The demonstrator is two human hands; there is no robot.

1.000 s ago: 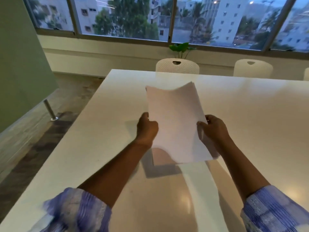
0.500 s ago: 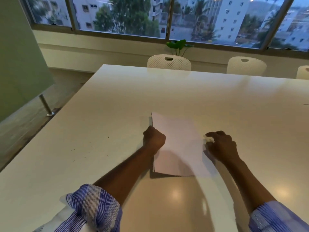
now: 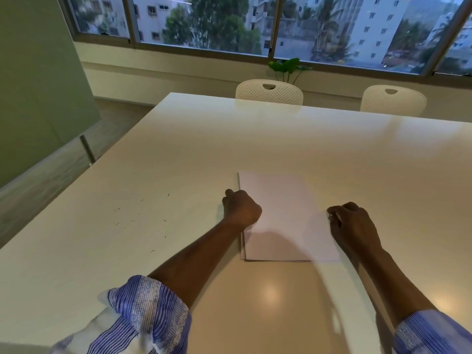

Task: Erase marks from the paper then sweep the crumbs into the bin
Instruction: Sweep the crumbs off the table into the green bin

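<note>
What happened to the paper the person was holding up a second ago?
The paper came down and now lies flat on the white table. The left hand, closed in a fist, rests on its left edge, and the right hand sits at its right edge. The small dark crumbs lie to the left, unswept. The chairs stayed put.

The person wore a shirt with thin blue and white stripes. The left sleeve [image 3: 143,315] was rolled up above the forearm, and its folded cuff was thick and a little loose, with a paler, almost white part of the cloth under it. The right sleeve [image 3: 431,333] was also pushed up, and only its striped edge was seen at the corner. Both forearms were bare from the cuffs down. The left hand [image 3: 241,208] and the right hand [image 3: 353,223] carried no ring, watch or glove that could be seen.
</note>
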